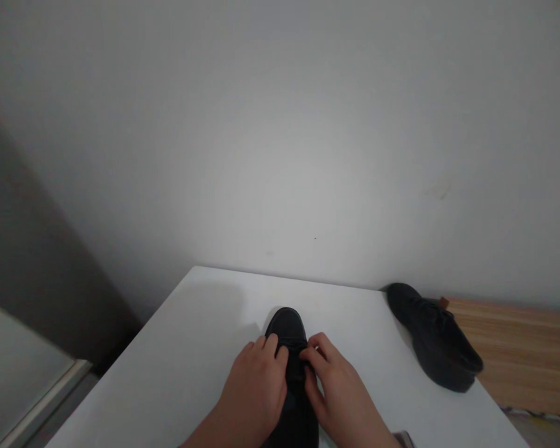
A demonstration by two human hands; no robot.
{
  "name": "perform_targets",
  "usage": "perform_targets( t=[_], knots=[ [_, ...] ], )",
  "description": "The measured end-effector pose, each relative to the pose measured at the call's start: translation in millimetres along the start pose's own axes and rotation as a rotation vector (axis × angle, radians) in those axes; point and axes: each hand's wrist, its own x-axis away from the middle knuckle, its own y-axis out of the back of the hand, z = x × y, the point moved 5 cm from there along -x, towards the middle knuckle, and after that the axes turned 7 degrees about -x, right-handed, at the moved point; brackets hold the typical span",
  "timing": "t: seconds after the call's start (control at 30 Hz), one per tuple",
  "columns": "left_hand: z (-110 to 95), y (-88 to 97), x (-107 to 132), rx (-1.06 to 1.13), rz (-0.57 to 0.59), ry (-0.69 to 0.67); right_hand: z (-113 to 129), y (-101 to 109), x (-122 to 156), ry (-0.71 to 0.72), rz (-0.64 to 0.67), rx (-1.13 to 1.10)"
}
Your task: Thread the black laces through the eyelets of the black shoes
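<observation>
A black shoe (287,323) lies on the white tabletop, its toe pointing toward the wall. From its left side, my left hand (259,379) grips the upper with curled fingers, just behind the toe. My right hand (331,379) is on the opposite edge of the upper, fingers bent and pinched against it at the lacing area. Whether a lace is between those fingertips cannot be made out. Both hands and the shadow hide much of the shoe's middle, and its heel end runs off the bottom of the view.
Another black laced shoe (432,333) rests at the right edge of the white table (168,348). Beyond it is a wood-grain surface (518,354). A pale wall (280,155) stands directly behind the table. At lower left, a light-coloured ledge (51,398) lies past the table's edge.
</observation>
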Motion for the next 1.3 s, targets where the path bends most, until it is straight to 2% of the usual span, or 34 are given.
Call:
perform_targets(
  t=[0.23,0.3,0.37,0.47,0.53,0.6,0.67,0.73,0.8,0.87,0.93,1.03,1.1,1.17,1.3],
  knots=[
    [-1.6,-4.5,-7.9,-0.05,0.087,0.005,0.8,-4.5,-4.4,-0.013,-0.02,0.1],
    [-1.7,-1.6,-6.6,-0.014,0.061,0.005,6.2,-3.0,-5.8,0.009,-0.05,0.05],
    [-2.0,7.1,-3.5,0.108,-0.02,-0.013,14.6,2.5,-6.5,0.04,-0.077,-0.078],
    [3.0,31.6,6.1,0.49,-0.188,-0.055,27.2,21.4,-4.6,0.031,-0.105,-0.378],
    [14.5,50.9,14.9,0.775,-0.328,-0.046,32.7,40.1,-1.0,0.005,-0.163,-0.602],
    [31.3,64.9,23.7,0.979,-0.471,0.01,34.0,59.7,3.9,0.015,-0.277,-0.814],
    [47.7,69.7,29.9,1.099,-0.57,0.078,28.5,73.8,9.1,0.027,-0.401,-0.953],
    [58.8,66.5,31.7,1.133,-0.588,0.139,16.3,78.4,13.3,-0.019,-0.491,-0.956],
    [63.4,58.7,30.0,1.071,-0.52,0.202,2.7,74.9,15.7,-0.104,-0.506,-0.825],
    [63.1,48.1,27.2,0.941,-0.387,0.268,-7.8,65.9,16.3,-0.181,-0.436,-0.639],
    [59.4,36.1,25.0,0.795,-0.235,0.286,-14.1,52.2,16.1,-0.24,-0.286,-0.478],
    [49.2,15.2,23.8,0.654,-0.016,0.189,-17.5,27.8,18.3,-0.286,0.007,-0.329],
    [43.7,1.3,24.8,0.643,0.094,0.136,-18.2,15.6,21.8,-0.292,0.142,-0.288],
    [41.3,-8.8,26.3,0.685,0.148,0.132,-20.3,9.8,25.7,-0.307,0.185,-0.274],
    [41.7,-17.6,30.5,0.841,0.161,0.176,-25.0,10.3,31.2,-0.303,0.14,-0.328]
  ],
)
